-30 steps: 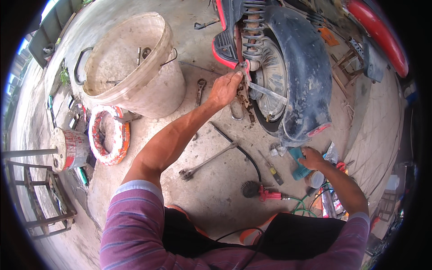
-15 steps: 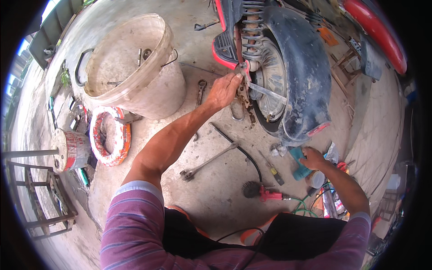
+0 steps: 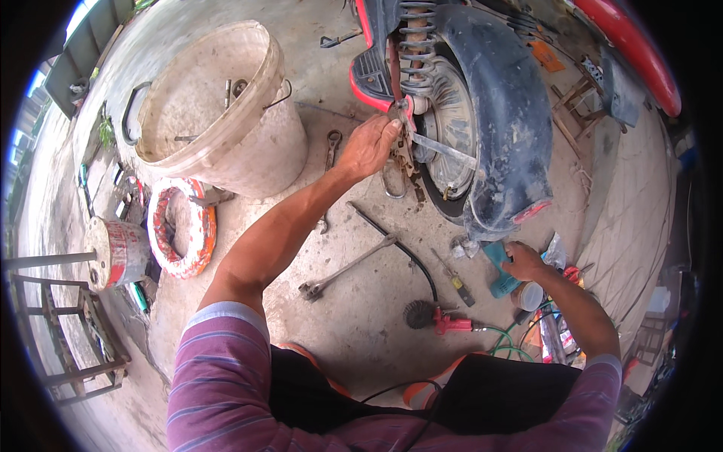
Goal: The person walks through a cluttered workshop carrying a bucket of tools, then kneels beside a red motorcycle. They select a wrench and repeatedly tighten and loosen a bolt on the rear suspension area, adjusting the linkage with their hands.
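My left hand (image 3: 367,148) is closed on a rusty metal bracket (image 3: 404,140) at the foot of the coil-spring shock absorber (image 3: 416,45), beside a scooter's rear wheel (image 3: 450,120). A flat metal bar (image 3: 444,149) runs from there across the wheel. Over at the right, my right hand (image 3: 525,262) is at a teal container (image 3: 497,265) on the ground, its fingers bent inward at the container's edge. What those fingers hold, if anything, is hidden. A dark, dusty rear mudguard (image 3: 501,120) arches over the wheel.
A large dirty white bucket (image 3: 248,151) stands left of the scooter. On the concrete lie a long metal wrench (image 3: 346,270), a black hose (image 3: 407,252), a screwdriver (image 3: 456,282), a red air tool (image 3: 452,324) with a green hose, a ring wrapped in red and white (image 3: 160,226), and a lidded jar (image 3: 529,295).
The view has shifted slightly, so the scooter and bucket sit a little further left. Both hands keep their places, the left at the bracket and the right at the teal container.
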`<state>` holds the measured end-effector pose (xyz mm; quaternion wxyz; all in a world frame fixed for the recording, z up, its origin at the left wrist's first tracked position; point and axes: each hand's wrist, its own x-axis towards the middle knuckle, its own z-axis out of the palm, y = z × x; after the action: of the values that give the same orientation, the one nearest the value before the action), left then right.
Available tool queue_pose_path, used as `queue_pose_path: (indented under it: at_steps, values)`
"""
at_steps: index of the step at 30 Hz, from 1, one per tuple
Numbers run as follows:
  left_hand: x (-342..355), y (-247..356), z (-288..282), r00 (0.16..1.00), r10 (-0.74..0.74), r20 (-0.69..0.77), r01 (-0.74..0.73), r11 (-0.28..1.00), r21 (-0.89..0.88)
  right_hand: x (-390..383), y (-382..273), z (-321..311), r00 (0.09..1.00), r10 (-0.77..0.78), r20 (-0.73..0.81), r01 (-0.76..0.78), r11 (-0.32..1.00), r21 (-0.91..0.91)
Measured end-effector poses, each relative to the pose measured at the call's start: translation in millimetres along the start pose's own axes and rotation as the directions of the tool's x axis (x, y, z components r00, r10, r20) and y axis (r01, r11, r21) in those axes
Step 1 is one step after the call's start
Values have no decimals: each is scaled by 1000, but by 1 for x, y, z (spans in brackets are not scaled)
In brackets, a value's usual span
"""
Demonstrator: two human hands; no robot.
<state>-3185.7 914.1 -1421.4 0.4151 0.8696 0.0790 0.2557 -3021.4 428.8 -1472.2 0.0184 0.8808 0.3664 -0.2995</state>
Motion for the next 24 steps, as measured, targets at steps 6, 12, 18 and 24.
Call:
queue_pose_path:
  at_steps: [6, 12, 18, 24]
  values:
    - [1, 1, 0, 995, -84, 46, 86, 995, -50, -1, 5, 6, 998, -23, -63, 26, 999, 40]
    - [-3, 2, -1, 996, 86, -5, -86, 996, 2, 1, 1, 1, 998, -43, -51, 43, 999, 13]
    - [-3, 16, 9, 967, -256, -12, 247, 944, -218, 4, -7, -2, 1000, -23, -6, 23, 1000, -8]
    - [-8, 1, 5, 998, -53, -31, 51, 996, -76, 3, -4, 4, 999, -3, -34, 2, 1000, -10]
